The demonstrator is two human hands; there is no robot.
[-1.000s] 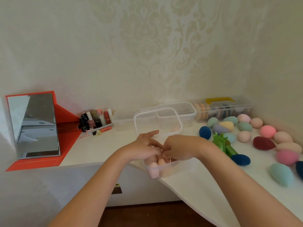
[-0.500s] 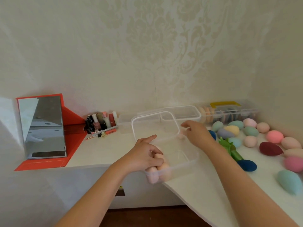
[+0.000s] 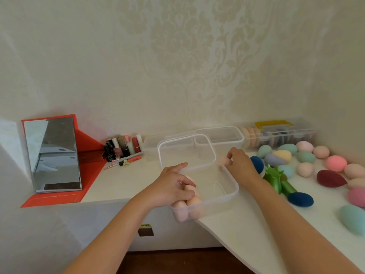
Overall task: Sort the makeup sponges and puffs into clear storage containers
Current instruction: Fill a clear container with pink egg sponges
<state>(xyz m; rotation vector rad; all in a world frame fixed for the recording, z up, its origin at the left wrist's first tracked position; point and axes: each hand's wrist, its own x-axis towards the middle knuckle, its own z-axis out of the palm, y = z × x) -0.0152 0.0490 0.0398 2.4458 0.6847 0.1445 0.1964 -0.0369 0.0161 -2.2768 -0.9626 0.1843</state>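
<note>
Sorting at white corner desk (image 3: 126, 180) under patterned wallpaper (image 3: 177, 66).
Pinching pink sponge (image 3: 223, 161) in right hand (image 3: 241, 165) over box (image 3: 234, 192) at desk edge; gripping sponges (image 3: 194, 201) inside with left hand (image 3: 171, 186); mirror (image 3: 55, 153) far left.

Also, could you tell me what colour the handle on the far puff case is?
The handle is yellow, seen best in the head view.

Rightmost pink sponge (image 3: 357, 197) — partly off-frame
</note>
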